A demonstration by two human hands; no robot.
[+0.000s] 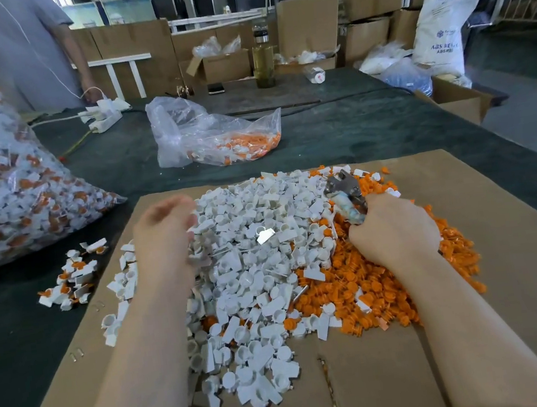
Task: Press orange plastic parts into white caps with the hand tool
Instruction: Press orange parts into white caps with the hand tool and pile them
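In the centre of the frame a heap of white caps [252, 273] is lying on a flat sheet of cardboard [506, 275], and a heap of orange plastic parts [372, 285] is touching it on the right side. The right hand [394, 232] is gripping the hand tool [347, 198] with curled fingers; the metal head of the tool is pointing to the upper left, over the place where both heaps are meeting. The left hand [163, 236] is hovering over the left edge of the white heap. It is blurred, the fingers are looking loosely bent, and I cannot tell if it is holding something. At the left, a big clear bag [5, 188] of assembled pieces is resting on the dark table [353, 132].
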